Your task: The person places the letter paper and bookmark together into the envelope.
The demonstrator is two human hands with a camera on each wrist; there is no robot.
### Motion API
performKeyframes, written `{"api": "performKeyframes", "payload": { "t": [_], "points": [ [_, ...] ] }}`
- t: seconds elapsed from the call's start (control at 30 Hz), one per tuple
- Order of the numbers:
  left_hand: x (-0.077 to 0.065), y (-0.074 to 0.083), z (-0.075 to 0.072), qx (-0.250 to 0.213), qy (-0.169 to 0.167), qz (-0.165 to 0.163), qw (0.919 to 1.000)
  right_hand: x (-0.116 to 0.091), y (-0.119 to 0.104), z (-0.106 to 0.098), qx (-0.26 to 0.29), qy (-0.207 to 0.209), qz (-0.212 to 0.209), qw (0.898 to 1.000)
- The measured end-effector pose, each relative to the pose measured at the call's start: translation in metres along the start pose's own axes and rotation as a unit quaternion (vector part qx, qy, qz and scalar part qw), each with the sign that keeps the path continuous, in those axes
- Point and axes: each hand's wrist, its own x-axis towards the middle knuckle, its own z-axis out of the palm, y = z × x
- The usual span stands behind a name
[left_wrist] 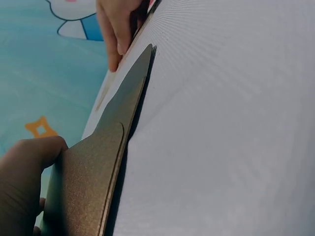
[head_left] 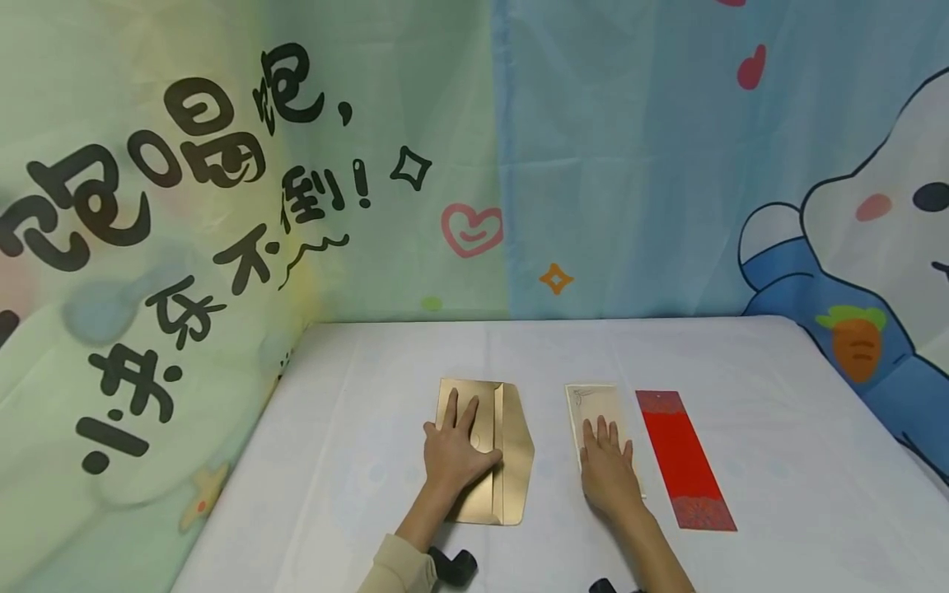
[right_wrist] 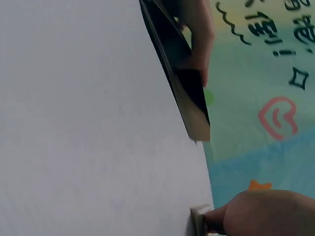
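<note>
The left hand [head_left: 454, 453] lies with its fingers straight and spread on the gold envelope [head_left: 485, 424], its thumb stretched toward the right; the envelope rests on the white tablecloth [head_left: 764, 428], its tapering flap [head_left: 521, 461] opened out to the right. The right hand [head_left: 611, 473] lies with straight fingers on the pale card [head_left: 593, 402], covering much of it; its thumb is hard to make out. The card lies between the envelope and the red strip [head_left: 685, 457], apart from both, so 3 flat pieces sit side by side and 2 have a hand on them. The likeliest trouble seems to be sliding: paper on cloth may skid or swing askew if either palm pushes sideways. In the left wrist view a dark shadow runs under the envelope's edge, so it may not lie quite flat, and heavy thumb pressure could crease the flap. The card looks thin, and dragging it under stiff fingers could bend a corner. The red strip, untouched, could be nudged if the right forearm [head_left: 652, 548] swings outward.
</note>
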Motion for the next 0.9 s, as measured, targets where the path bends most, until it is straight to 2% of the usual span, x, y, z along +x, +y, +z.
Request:
{"api": "performKeyframes", "payload": {
  "t": [0.17,0.27,0.43,0.63,0.9],
  "points": [
    [0.001,0.0,0.0,0.001,-0.004,-0.005,1.0,-0.001,-0.021,0.001,-0.004,-0.026,-0.008,1.0],
    [0.001,-0.001,0.001,0.002,-0.009,-0.009,0.9999,0.0,-0.023,0.001,0.006,-0.002,-0.01,1.0],
    [0.0,-0.002,0.003,0.0,-0.013,-0.007,0.9999,0.003,-0.007,0.001,0.035,0.053,-0.001,0.998],
    [-0.002,-0.004,0.005,0.007,-0.005,-0.002,1.0,0.002,0.01,0.009,0.023,0.055,-0.01,0.998],
    [-0.001,-0.001,0.004,0.008,-0.009,-0.01,0.9999,0.001,0.013,0.014,0.021,0.066,-0.011,0.998]
  ]
}}
